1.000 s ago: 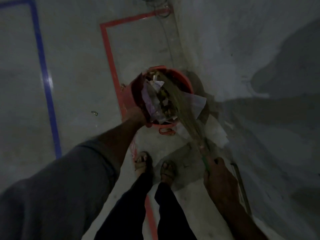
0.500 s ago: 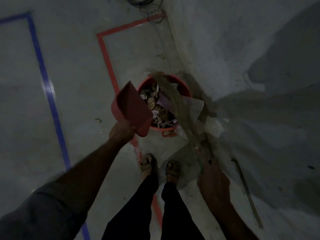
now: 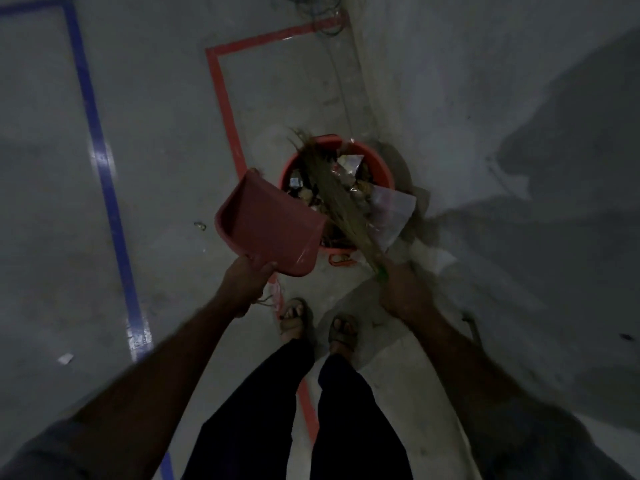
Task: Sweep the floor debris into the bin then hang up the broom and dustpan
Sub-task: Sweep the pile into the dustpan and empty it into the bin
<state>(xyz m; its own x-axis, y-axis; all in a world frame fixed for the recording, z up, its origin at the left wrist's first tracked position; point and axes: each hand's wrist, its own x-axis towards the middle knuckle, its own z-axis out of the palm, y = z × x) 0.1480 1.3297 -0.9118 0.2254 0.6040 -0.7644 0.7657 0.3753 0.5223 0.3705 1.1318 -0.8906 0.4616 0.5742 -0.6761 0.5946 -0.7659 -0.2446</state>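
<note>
I take the round red plastic bin [image 3: 379, 164] as my landmark; everything else is placed from it. It stands near the wall [image 3: 485, 81], full of paper scraps and crumpled debris, with a clear plastic sheet [image 3: 391, 213] spilling over its rim on the wall side.

My left hand [image 3: 247, 280] has its fingers curled round the handle of the red plastic dustpan [image 3: 268, 225]. The pan hangs just beside the bin on the side away from the wall, its mouth turned up and away from me, and as far as I can see there is nothing in it. My right hand [image 3: 400, 285] is wrapped round the green-bound neck of the straw-bristled broom [image 3: 332, 192], near side of the bin. The broom's long axis runs from that grip diagonally up and across the bin, bristle tips reaching past the far rim; the bristles lie over the rubbish, though I cannot tell whether they press on it.

I judge the emptying done and the hanging-up next. That turns on drawing the broom back along its own axis, toward me, so the bristles do not drag scraps or the plastic sheet out. The wall crowds the right side; open floor lies away from the wall, past the red tape line [image 3: 221, 95] toward the blue tape line [image 3: 100, 161]. A small white scrap [image 3: 65, 358] and a tiny bit of litter [image 3: 200, 226] lie on that floor. No hook shows here.
</note>
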